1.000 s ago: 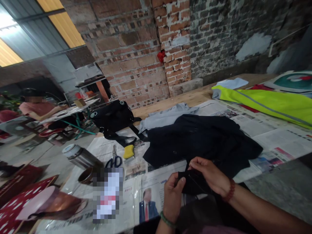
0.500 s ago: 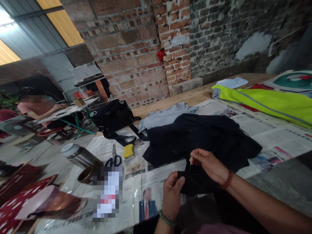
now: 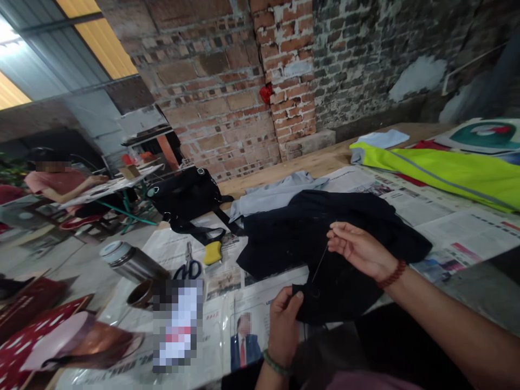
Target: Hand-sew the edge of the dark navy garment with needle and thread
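My left hand [image 3: 284,319] is closed on the edge of a dark navy garment [image 3: 280,227], its thumb on top of the cloth. My right hand [image 3: 359,246] is raised above the garment, thumb and fingertips pinched together. From that pinch a thread [image 3: 320,264] runs straight and taut down to the cloth beside my left thumb. A thin tip, seemingly a sewing needle, pokes out at the fingertips; most of it is hidden. A small loop of thread lies on the fabric near the left hand.
Scissors [image 3: 188,265], a yellow thread card [image 3: 212,252], a steel flask [image 3: 132,261] and a brown cup [image 3: 139,293] stand left on newspaper. Behind are a black bag [image 3: 184,195] and grey cloth [image 3: 276,195]. A neon vest [image 3: 439,170] and an iron [image 3: 483,132] lie right. A person [image 3: 60,181] sits far left.
My right hand has moved up and away from the cloth, drawing the thread out into a taut line. My left hand keeps its hold on the garment edge.
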The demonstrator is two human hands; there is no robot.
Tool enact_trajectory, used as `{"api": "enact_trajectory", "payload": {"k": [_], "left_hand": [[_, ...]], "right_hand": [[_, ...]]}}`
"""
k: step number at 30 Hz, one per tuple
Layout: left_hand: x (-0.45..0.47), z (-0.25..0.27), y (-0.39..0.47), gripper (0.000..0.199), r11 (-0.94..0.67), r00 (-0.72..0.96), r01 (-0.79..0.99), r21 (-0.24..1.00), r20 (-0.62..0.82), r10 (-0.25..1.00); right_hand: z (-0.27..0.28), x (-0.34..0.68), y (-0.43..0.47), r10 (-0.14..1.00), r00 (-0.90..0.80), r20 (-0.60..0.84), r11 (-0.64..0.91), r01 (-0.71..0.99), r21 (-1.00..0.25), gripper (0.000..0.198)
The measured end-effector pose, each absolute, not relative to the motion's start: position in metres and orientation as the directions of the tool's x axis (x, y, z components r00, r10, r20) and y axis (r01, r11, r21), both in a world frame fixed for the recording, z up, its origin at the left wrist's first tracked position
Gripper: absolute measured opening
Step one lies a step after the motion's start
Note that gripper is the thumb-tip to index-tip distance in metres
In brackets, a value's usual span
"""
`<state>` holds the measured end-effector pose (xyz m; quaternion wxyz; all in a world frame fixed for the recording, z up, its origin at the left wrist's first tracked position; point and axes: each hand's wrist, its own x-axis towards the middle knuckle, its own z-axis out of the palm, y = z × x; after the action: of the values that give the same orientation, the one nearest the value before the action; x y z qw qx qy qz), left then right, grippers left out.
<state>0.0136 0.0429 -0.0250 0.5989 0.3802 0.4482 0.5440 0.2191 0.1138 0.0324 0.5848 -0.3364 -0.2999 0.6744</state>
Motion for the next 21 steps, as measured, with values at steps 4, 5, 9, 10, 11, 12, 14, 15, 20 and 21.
{"api": "enact_trajectory", "payload": {"k": [4, 5, 9, 10, 11, 12, 14, 15, 20, 21], "left_hand": [[0.014, -0.024, 0.042, 0.011, 0.118, 0.002, -0.322, 0.939, -0.124, 0.992], [0.014, -0.024, 0.042, 0.011, 0.119, 0.003, -0.32, 0.94, -0.124, 0.992], [0.013, -0.023, 0.042, 0.014, 0.128, 0.001, -0.295, 0.947, -0.134, 0.991], [0.013, -0.023, 0.042, 0.014, 0.124, -0.008, -0.298, 0.946, -0.132, 0.991], [0.014, -0.023, 0.042, 0.015, 0.118, -0.017, -0.308, 0.944, -0.129, 0.991], [0.014, -0.022, 0.042, 0.015, 0.111, -0.028, -0.324, 0.939, -0.126, 0.992], [0.015, -0.022, 0.042, 0.015, 0.107, -0.045, -0.359, 0.927, -0.131, 0.99], [0.016, -0.022, 0.041, 0.015, 0.11, -0.05, -0.372, 0.922, -0.138, 0.989], [0.016, -0.02, 0.041, 0.016, 0.121, -0.049, -0.346, 0.93, -0.146, 0.988], [0.016, -0.02, 0.042, 0.016, 0.117, -0.048, -0.334, 0.935, -0.14, 0.989]], "right_hand": [[0.037, 0.229, 0.121, 0.996, -0.053, -0.078, -0.094, -0.562, -0.822, 0.02], [0.038, 0.23, 0.122, 0.996, -0.047, -0.07, -0.084, -0.552, -0.829, 0.02], [0.041, 0.231, 0.126, 0.999, -0.028, -0.029, -0.04, -0.49, -0.871, 0.024], [0.041, 0.231, 0.127, 1.0, -0.024, -0.016, -0.025, -0.467, -0.884, 0.025], [0.041, 0.231, 0.128, 1.0, -0.019, 0.001, -0.008, -0.44, -0.898, 0.026], [0.04, 0.23, 0.128, 1.0, -0.017, 0.019, 0.011, -0.407, -0.913, 0.027], [0.036, 0.226, 0.127, 0.998, -0.026, 0.057, 0.046, -0.314, -0.948, 0.027], [0.033, 0.223, 0.125, 0.996, -0.045, 0.073, 0.06, -0.251, -0.966, 0.025], [0.016, 0.202, 0.111, 0.945, -0.305, 0.117, 0.16, 0.121, -0.98, 0.013], [0.013, 0.198, 0.108, 0.924, -0.361, 0.128, 0.201, 0.173, -0.964, 0.013]]}}
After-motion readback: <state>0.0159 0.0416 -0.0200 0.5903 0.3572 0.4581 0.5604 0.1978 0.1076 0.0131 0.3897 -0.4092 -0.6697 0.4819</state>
